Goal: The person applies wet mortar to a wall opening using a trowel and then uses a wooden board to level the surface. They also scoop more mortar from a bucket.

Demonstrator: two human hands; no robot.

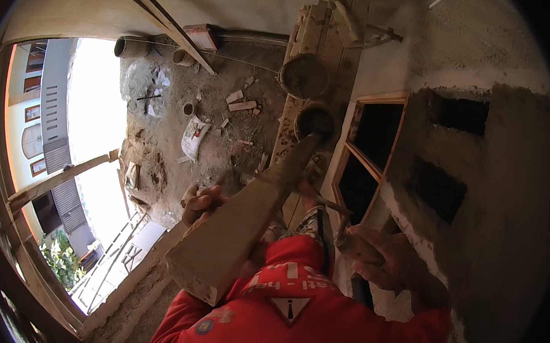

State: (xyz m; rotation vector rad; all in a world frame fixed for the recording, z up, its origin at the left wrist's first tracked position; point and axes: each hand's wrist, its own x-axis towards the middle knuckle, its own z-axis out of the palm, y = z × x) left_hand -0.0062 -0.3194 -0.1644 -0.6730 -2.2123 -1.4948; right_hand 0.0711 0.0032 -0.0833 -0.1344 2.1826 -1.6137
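A long wooden board [232, 242], smeared with mortar, slants up in front of me, its near end broad in the view. My left hand [202, 206] is closed at the board's left edge; part of its grip is hidden by the board. On the right, my right hand [389, 259] is wrapped round the rounded handle of a trowel [362, 249]. The trowel's bent shank points up and left, and I cannot make out its blade clearly. Past the board's far end stands a dark bucket [315, 121], with a second bucket [303, 76] just beyond it.
Both buckets rest on scaffold planks [310, 30], where a wooden tool [344, 17] also lies. To the right are a wooden window frame [344, 170] and a wall with dark openings [461, 114]. Lower left, the dirt floor holds brick pieces [242, 105] and a white sack [193, 137].
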